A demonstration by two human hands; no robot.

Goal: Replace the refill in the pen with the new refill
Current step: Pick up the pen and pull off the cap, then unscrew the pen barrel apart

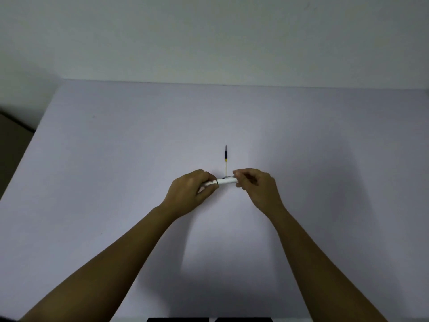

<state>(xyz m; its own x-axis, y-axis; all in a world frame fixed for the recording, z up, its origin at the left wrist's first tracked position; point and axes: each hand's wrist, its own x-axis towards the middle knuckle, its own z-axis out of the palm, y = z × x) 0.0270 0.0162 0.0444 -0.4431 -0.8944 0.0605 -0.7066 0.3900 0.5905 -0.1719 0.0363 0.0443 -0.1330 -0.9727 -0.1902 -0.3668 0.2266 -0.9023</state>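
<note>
White plastic pen (226, 181) sits mid-frame, gripped at each end by the left hand (193, 190) and right hand (255, 185), likely for unscrewing; a thin refill (225, 159) lies just above on the pale tabletop (116, 159).

Both hands meet over the middle of the pale table (116, 159). Left hand (190, 191) and right hand (257, 187) each grip one end of a white pen (226, 181), held horizontal, fingers (209, 188) curled round the barrel. A refill (225, 159), dark at its far tip, lies on the table just beyond the pen, pointing away from the person.
</note>
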